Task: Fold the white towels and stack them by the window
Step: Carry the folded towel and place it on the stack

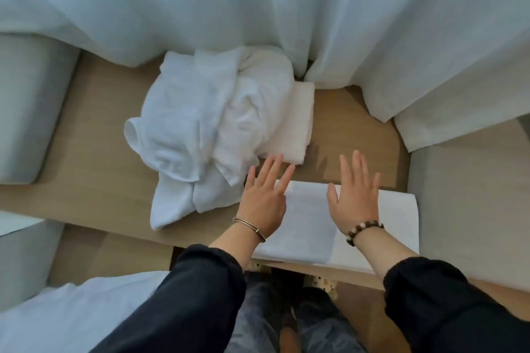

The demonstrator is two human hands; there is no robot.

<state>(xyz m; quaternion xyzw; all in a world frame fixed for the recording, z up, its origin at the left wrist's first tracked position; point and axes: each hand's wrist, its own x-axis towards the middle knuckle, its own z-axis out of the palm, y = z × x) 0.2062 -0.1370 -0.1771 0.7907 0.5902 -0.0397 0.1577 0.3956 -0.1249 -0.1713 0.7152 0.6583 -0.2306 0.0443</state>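
At far left a grey seat [28, 106] meets the wooden tabletop [94, 152]. On the tabletop, left of centre, lies a pile [186, 129] of crumpled white towels, its far edge touching the pale curtain [258, 8] that hangs across the back. Just right of the pile, and partly under it, a folded towel [299, 123] lies at the foot of the curtain.

Nearer the person, a flat towel [309, 221] is spread at the front edge of the tabletop. The left hand [263, 198] lies palm down over its left end, fingers straight and slightly spread, holding nothing; the fingertips reach the near edge of the folded towel. A metal bangle [249, 228] circles that wrist. The right hand [355, 195] lies flat on the same towel, fingers straight and close together, tips past the towel's far edge over bare wood. A bead bracelet [362, 233] sits on that wrist. Both arms wear dark sleeves [200, 295].
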